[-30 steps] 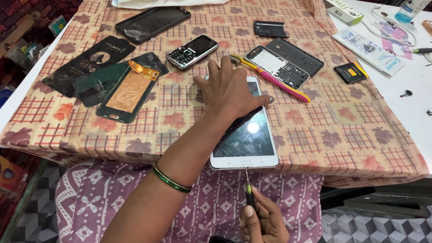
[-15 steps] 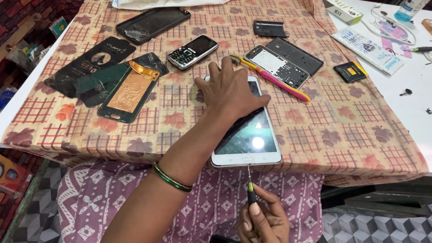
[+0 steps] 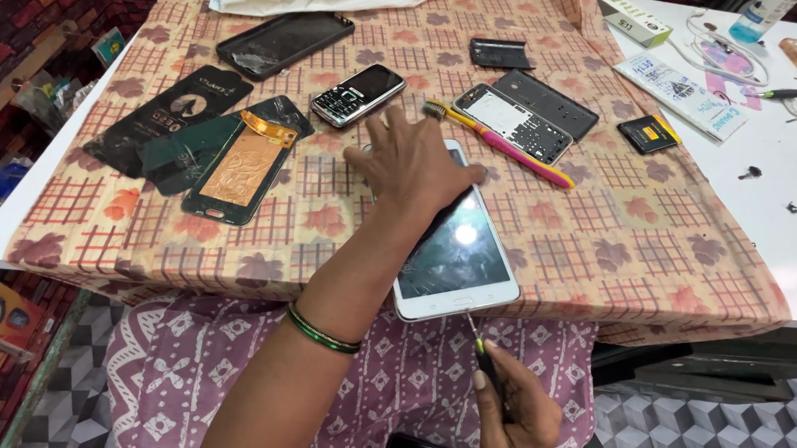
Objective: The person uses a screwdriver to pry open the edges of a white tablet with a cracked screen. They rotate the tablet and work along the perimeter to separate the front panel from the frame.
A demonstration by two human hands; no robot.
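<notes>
A white smartphone (image 3: 460,254) lies face up at the table's near edge, its lower end overhanging slightly. My left hand (image 3: 415,166) presses flat on its upper half, fingers spread, a green bangle on the wrist. My right hand (image 3: 516,416) is below the table edge and grips a small screwdriver (image 3: 484,351) with a yellow-green handle. Its tip points up at the phone's bottom edge, touching or almost touching it.
On the patterned cloth (image 3: 670,238) lie a keypad phone (image 3: 360,95), a pink-and-yellow toothbrush (image 3: 502,148), an open phone frame (image 3: 513,123) with its back cover, a black battery (image 3: 653,135), a dark cracked phone (image 3: 285,44) and several back covers (image 3: 203,141). Small screws (image 3: 751,172) sit on the white table at right.
My right hand has carried the screwdriver tip a little up and closer to the phone's bottom edge. The left hand stays pressed on the phone.
</notes>
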